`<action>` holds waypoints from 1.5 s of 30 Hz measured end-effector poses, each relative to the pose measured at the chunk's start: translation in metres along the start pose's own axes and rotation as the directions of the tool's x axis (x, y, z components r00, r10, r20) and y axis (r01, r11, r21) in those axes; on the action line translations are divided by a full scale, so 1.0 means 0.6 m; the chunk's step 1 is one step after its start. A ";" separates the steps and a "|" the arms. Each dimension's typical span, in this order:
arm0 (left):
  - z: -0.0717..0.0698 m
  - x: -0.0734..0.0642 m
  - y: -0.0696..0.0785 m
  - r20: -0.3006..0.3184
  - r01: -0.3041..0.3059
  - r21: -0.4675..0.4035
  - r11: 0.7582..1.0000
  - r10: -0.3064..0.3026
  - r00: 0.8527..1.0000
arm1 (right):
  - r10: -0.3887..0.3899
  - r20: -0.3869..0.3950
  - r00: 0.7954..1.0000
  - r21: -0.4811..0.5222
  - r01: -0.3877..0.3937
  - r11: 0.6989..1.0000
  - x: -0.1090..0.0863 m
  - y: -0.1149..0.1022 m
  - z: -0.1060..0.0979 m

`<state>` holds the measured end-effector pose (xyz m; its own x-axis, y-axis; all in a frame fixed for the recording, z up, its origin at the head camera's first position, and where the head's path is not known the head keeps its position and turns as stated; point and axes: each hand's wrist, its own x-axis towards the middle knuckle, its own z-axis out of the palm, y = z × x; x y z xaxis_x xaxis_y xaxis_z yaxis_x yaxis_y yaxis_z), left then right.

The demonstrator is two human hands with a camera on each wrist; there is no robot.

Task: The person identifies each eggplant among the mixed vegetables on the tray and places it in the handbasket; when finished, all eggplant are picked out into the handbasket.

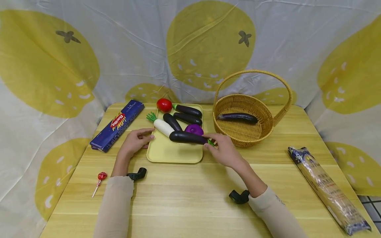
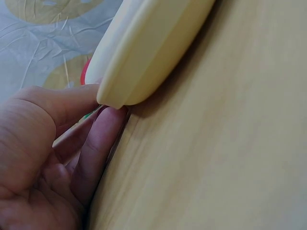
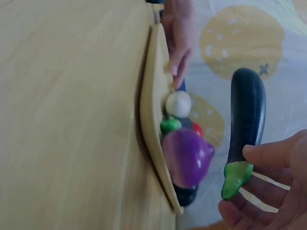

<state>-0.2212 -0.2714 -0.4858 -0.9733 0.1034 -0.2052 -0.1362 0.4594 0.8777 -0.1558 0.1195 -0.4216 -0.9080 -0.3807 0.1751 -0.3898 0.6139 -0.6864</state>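
Observation:
My right hand [image 1: 224, 150] pinches a dark eggplant [image 1: 188, 137] near its green cap; the right wrist view shows this eggplant [image 3: 247, 110] held above the tray, apart from the other vegetables. At the tray's left side, my left hand [image 1: 133, 142] grips the rim, with thumb above and a finger [image 2: 98, 148] under the edge of the yellow tray [image 2: 144, 62]. On the tray [image 1: 175, 158] lie a white radish [image 1: 163, 127] with green leaves, several more dark eggplants [image 1: 188, 118], a purple onion-like vegetable [image 1: 194, 129] and, at the back left corner, a red tomato [image 1: 164, 105].
A wicker basket [image 1: 218, 130] with a tall handle stands right of the tray, with a long dark eggplant [image 1: 238, 117] inside. A blue spaghetti box [image 1: 117, 125] lies at the left, a red lollipop [image 1: 102, 176] nearer me. At the right lies a noodle packet [image 1: 327, 190].

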 end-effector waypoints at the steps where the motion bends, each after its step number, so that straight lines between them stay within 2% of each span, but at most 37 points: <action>1: 0.000 0.000 0.000 0.003 -0.001 0.001 1.000 0.001 1.000 | 0.000 -0.009 1.000 -0.006 0.000 1.000 -0.002 0.004 -0.008; 6: 0.002 -0.001 0.000 0.009 0.003 -0.001 1.000 -0.003 1.000 | 0.023 -0.055 0.998 -0.030 -0.025 0.999 -0.015 0.027 -0.044; 12: 0.000 -0.002 0.001 -0.002 -0.003 -0.014 1.000 0.003 1.000 | 0.045 -0.094 0.995 -0.012 -0.046 0.999 -0.025 0.050 -0.082; 21: -0.002 -0.002 0.000 0.006 0.012 -0.016 1.000 -0.011 1.000 | 0.063 -0.133 0.989 -0.059 -0.072 0.996 -0.022 0.087 -0.136; 26: -0.003 -0.005 0.009 0.027 0.021 -0.008 1.000 -0.020 0.999 | 0.120 -0.126 0.985 -0.082 -0.131 0.988 -0.013 0.123 -0.159; 31: -0.001 -0.027 0.050 0.043 0.027 0.003 1.000 -0.027 0.999 | 0.191 -0.084 0.978 -0.105 -0.199 0.974 -0.005 0.153 -0.178; 33: -0.002 -0.032 0.060 0.042 0.026 -0.001 1.000 -0.026 0.999 | 0.212 -0.062 0.975 -0.124 -0.218 0.968 -0.001 0.161 -0.183; 39: -0.001 -0.028 0.058 0.031 0.028 -0.016 0.999 -0.028 0.999 | 0.245 -0.044 0.969 -0.202 -0.249 0.947 0.016 0.181 -0.184; 45: 0.000 -0.030 0.057 0.039 0.037 -0.016 0.999 -0.037 0.999 | 0.296 0.004 0.955 -0.302 -0.281 0.911 0.034 0.196 -0.177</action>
<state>-0.2086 -0.2576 -0.4521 -0.9597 0.1205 -0.2537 -0.1752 0.4490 0.8762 -0.2365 0.2576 -0.4238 -0.9821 -0.1842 -0.0386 -0.1460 0.8751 -0.4613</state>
